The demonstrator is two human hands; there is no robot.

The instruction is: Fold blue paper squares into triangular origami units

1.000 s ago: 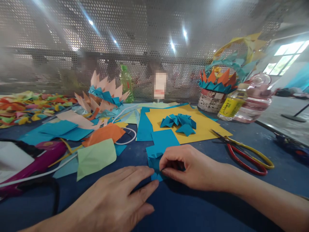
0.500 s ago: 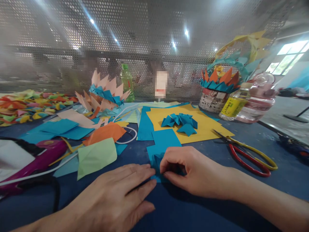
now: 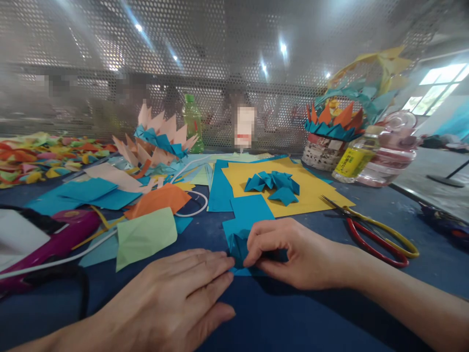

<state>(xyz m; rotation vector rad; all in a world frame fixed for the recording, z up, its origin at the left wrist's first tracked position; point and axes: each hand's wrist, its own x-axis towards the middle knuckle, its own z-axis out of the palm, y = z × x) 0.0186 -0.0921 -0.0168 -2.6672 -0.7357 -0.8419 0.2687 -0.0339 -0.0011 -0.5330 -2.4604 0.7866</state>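
A small piece of blue paper (image 3: 239, 247), partly folded up, lies in front of me on top of flat blue sheets (image 3: 252, 207). My right hand (image 3: 293, 254) pinches its right side between thumb and curled fingers. Stretched out flat, my left hand (image 3: 176, 293) rests with its fingertips at the left edge of the same paper. Just beyond, several folded blue paper pieces (image 3: 273, 183) are heaped on a yellow sheet (image 3: 311, 186). Scissors (image 3: 377, 234) with one red and one yellow handle lie to the right, blades apart.
At left are a purple glue gun (image 3: 69, 234) with its cord, a light green sheet (image 3: 146, 237) and an orange sheet (image 3: 157, 201). Spiky paper crafts (image 3: 157, 134) and a green bottle (image 3: 193, 124) stand behind. Clear bottles (image 3: 355, 156) stand at back right beside a paper-covered pot (image 3: 324, 151).
My right hand has shifted slightly right and up, and a little more of the folded blue paper shows. My left hand stays nearly in place.
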